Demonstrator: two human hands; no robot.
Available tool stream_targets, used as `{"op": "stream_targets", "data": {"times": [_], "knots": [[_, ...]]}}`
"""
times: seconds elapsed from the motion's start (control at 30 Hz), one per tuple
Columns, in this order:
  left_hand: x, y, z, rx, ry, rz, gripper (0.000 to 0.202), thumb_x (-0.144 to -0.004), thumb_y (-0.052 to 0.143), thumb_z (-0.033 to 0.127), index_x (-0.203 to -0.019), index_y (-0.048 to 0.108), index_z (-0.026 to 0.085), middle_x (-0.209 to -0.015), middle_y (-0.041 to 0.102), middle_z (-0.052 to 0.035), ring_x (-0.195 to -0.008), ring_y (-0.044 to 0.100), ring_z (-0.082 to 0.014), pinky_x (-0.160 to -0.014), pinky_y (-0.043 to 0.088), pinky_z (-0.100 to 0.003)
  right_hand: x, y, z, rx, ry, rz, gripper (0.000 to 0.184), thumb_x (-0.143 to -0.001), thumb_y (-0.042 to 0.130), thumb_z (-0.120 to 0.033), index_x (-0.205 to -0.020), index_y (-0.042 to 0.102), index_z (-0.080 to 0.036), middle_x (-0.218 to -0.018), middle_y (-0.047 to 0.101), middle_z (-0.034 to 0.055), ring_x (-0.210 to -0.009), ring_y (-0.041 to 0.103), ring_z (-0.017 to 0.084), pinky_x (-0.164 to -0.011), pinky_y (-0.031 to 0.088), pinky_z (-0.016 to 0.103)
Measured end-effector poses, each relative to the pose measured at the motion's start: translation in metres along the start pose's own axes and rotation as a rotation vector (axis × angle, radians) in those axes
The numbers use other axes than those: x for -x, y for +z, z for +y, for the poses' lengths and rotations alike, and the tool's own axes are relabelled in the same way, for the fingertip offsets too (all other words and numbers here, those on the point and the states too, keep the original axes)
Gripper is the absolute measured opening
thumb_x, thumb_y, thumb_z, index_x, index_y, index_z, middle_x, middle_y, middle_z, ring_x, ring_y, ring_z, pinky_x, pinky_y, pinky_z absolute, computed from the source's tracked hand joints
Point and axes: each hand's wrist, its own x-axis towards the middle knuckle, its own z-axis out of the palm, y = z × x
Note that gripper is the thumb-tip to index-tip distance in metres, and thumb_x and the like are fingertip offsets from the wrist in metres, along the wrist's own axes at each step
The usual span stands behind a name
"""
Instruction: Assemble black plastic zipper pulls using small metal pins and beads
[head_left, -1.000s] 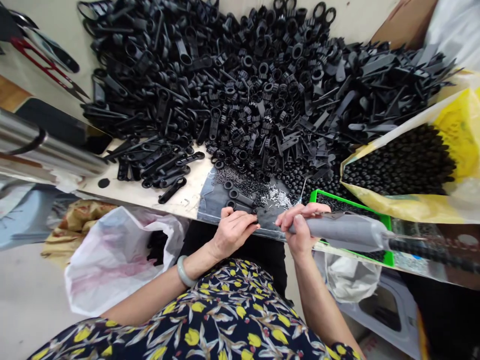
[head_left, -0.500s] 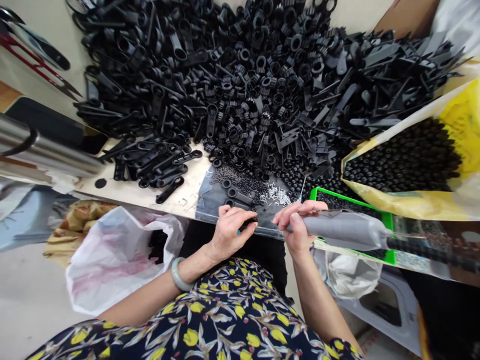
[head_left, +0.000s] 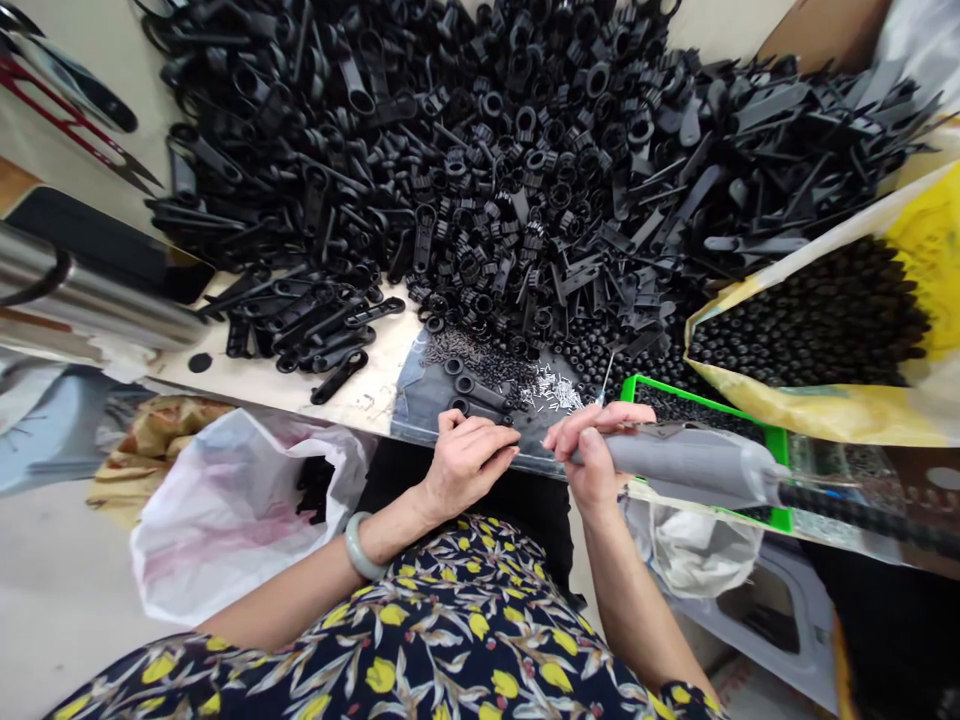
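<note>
The hands were apart at the surface's [head_left: 379, 397] near edge. The right hand [head_left: 597, 462] gripped the grey tool's [head_left: 686, 462] left end, its long axis running sideways toward the left hand [head_left: 466, 460], whose fingers curled narrowly; whether they held anything, I couldn't tell. Silver pins [head_left: 553, 389] lay just beyond.

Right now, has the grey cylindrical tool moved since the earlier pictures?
No, not noticeably. In the right hand, the grey cylindrical tool still crosses in front of the green tray, its right end near the tray's right wall as before.
</note>
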Motion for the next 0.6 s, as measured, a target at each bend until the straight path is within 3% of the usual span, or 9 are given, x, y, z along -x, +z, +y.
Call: {"op": "stream_targets", "data": {"times": [0.4,0.6], "knots": [[-0.002,-0.006,0.002,0.077,-0.143,-0.054,0.01,-0.101,0.068,0.03,-0.103,0.075,0.023,-0.095,0.083,-0.0005,-0.087,0.074,-0.0168,-0.088,0.035,-0.043,-0.008,0.015,-0.011,-0.031,-0.019,-0.049,0.024,-0.096,0.069,-0.027,-0.105,0.046,-0.03,-0.061,0.06,-0.0118,-0.045,0.056,0.014,-0.049,0.055,0.03],[-0.004,-0.008,0.005,0.102,-0.127,-0.011,0.005,-0.099,0.07,0.024,-0.1,0.074,0.022,-0.096,0.083,0.0003,-0.087,0.075,-0.0166,-0.088,0.035,-0.043,-0.007,0.016,-0.014,-0.024,-0.014,-0.059,0.023,-0.097,0.068,-0.027,-0.105,0.046,-0.03,-0.062,0.06,-0.0116,-0.046,0.056,0.014,-0.049,0.056,0.029]]}}
